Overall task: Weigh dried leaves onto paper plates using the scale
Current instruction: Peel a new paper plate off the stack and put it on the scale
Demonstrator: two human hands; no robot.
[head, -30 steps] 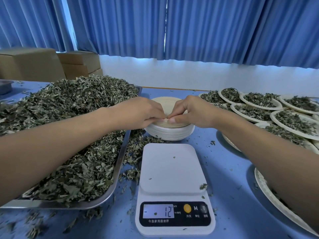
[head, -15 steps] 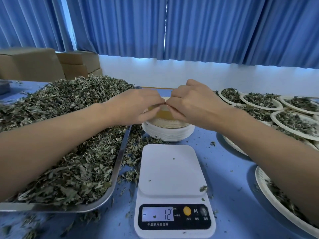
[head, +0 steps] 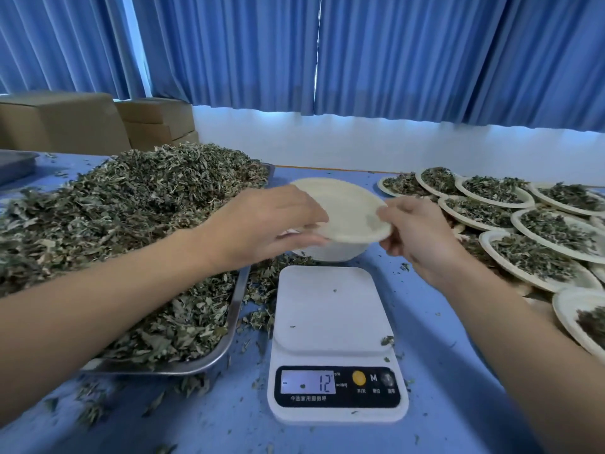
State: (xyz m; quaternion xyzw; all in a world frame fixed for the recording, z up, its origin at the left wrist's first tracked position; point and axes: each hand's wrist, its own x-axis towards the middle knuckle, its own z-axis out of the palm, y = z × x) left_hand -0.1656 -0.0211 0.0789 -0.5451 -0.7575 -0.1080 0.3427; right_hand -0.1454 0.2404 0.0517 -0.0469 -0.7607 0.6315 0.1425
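- Just beyond the scale [head: 330, 309], both hands held one empty paper plate [head: 347, 211] in the air, slightly tilted, close above the stack of paper plates [head: 330, 253] on the blue desk [head: 458, 371].
- The left hand [head: 271, 224] gripped the plate's left rim, fingers curled over the top and thumb underneath.
- The right hand [head: 415, 237] pinched the right rim, its fingers clamped on the edge.
- The scale's platform carried a few leaf crumbs, and its display read 12 behind a minus sign.
- Dried leaves [head: 131, 208] were heaped in a metal tray [head: 229, 326] to the left, with some spilled on the desk between tray and scale.
- Filled plates [head: 537, 253] overlapped in rows to the right, each carrying a portion of leaves.
- Blue curtains [head: 393, 54] hung behind, and cardboard boxes [head: 59, 122] stood at the far left.
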